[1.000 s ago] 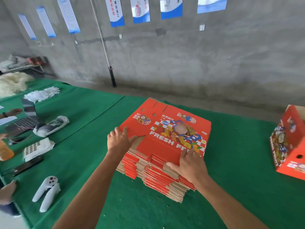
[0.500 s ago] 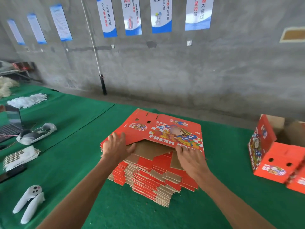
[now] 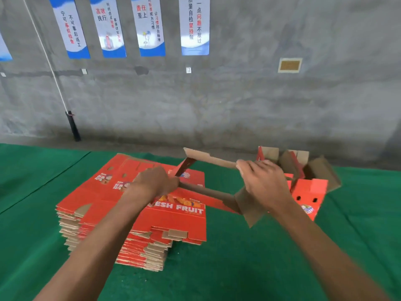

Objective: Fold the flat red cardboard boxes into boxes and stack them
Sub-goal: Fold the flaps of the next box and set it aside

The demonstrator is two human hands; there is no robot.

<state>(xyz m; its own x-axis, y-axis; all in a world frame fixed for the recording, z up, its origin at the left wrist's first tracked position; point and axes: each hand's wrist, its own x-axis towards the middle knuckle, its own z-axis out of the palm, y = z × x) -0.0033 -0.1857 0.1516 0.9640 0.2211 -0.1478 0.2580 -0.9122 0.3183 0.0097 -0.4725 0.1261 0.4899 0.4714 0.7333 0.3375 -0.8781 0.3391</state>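
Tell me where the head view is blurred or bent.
Head view: both forearms smear toward the bottom edge; the lifted box and right hand are slightly soft; the posters lean outward from wide-angle distortion; lighting flat, no glare; the stack reads sharp.

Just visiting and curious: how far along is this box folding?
Early. One folded red cardboard box stands on the green table. The left hand and right hand hold a flat red box blank, opening it. A tall pile of flat red blanks remains.

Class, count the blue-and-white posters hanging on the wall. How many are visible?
5: four posters in a row at top; a fifth cut off at the left edge. More may hang outside view.
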